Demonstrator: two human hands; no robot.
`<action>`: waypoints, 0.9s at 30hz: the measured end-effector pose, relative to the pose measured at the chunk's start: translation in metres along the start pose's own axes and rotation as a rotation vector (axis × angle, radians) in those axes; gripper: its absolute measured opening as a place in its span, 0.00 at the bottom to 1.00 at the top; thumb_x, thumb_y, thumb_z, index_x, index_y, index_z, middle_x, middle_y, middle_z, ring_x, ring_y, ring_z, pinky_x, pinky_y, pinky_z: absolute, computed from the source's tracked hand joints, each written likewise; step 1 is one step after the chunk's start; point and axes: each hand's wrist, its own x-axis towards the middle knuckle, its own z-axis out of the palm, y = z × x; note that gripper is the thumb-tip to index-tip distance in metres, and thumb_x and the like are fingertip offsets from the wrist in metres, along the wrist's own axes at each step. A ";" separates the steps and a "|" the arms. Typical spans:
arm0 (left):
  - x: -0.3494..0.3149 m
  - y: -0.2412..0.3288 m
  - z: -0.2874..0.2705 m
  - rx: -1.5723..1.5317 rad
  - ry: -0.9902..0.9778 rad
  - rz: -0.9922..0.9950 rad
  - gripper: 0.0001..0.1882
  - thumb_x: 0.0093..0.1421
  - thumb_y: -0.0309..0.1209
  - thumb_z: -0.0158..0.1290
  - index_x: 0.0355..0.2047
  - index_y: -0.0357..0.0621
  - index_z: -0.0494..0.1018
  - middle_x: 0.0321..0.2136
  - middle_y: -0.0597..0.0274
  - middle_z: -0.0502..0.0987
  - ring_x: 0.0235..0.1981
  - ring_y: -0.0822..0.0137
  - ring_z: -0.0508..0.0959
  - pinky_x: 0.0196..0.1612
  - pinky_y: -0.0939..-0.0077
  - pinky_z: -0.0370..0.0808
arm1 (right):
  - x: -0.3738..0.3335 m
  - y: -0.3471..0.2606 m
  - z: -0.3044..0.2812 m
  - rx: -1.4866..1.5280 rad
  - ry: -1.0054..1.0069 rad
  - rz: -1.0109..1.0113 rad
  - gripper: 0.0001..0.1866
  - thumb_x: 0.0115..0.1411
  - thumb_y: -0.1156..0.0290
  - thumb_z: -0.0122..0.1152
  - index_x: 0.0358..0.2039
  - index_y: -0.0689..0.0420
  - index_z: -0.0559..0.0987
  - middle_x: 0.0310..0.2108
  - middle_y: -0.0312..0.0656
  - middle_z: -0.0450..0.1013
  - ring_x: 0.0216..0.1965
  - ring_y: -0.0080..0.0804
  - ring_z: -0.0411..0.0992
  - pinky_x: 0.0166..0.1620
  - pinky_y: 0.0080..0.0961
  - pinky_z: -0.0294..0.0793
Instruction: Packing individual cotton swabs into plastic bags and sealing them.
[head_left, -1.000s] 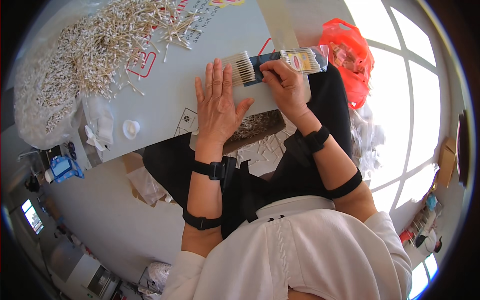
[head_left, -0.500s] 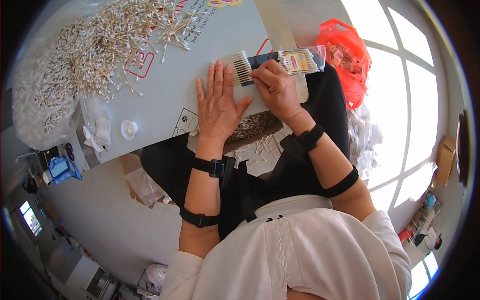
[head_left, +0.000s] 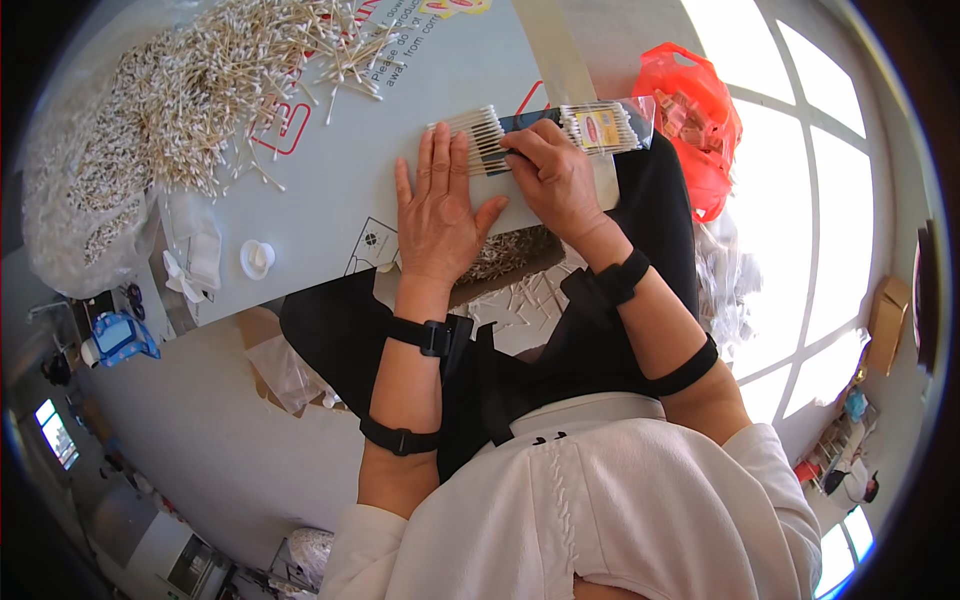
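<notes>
A row of cotton swabs (head_left: 482, 130) lies side by side on the grey tabletop. My left hand (head_left: 438, 225) rests flat with its fingers stretched out, the fingertips at the left ends of these swabs. At their right ends my right hand (head_left: 560, 180) is closed in a pinch; what its fingers hold is hidden. Under and beyond that hand runs a dark blue strip (head_left: 522, 118). To the right, more swabs with a yellow label (head_left: 600, 127) sit in a clear plastic bag (head_left: 641, 120), which reaches past the table edge.
A big heap of loose cotton swabs (head_left: 200, 90) spills from a clear bag at the far left. A small white round dish (head_left: 257, 259) stands nearer. Below the table edge is a box of swabs (head_left: 510, 255). A red plastic bag (head_left: 690, 130) stands right of the table.
The hands keep nearly the same pose beside the swab row. The whole picture has shifted only slightly.
</notes>
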 end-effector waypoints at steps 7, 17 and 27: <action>0.000 -0.001 -0.001 0.004 0.001 -0.002 0.46 0.57 0.52 0.56 0.69 0.44 0.51 0.70 0.55 0.50 0.71 0.57 0.50 0.70 0.46 0.45 | 0.001 0.000 0.000 -0.004 -0.018 -0.004 0.05 0.55 0.74 0.61 0.33 0.54 0.79 0.29 0.43 0.71 0.29 0.47 0.74 0.32 0.39 0.74; 0.000 -0.001 0.000 0.005 -0.004 -0.004 0.46 0.58 0.52 0.56 0.69 0.43 0.51 0.70 0.55 0.50 0.72 0.58 0.49 0.70 0.47 0.44 | 0.012 -0.003 0.000 0.014 -0.008 0.056 0.10 0.54 0.78 0.61 0.38 0.58 0.81 0.32 0.43 0.73 0.32 0.43 0.75 0.36 0.34 0.74; 0.000 -0.001 0.000 -0.004 0.005 -0.007 0.46 0.58 0.52 0.56 0.69 0.42 0.52 0.70 0.55 0.51 0.72 0.58 0.50 0.70 0.47 0.44 | 0.012 -0.005 0.001 -0.068 -0.050 0.080 0.11 0.54 0.75 0.61 0.39 0.55 0.81 0.32 0.43 0.73 0.34 0.44 0.75 0.36 0.36 0.74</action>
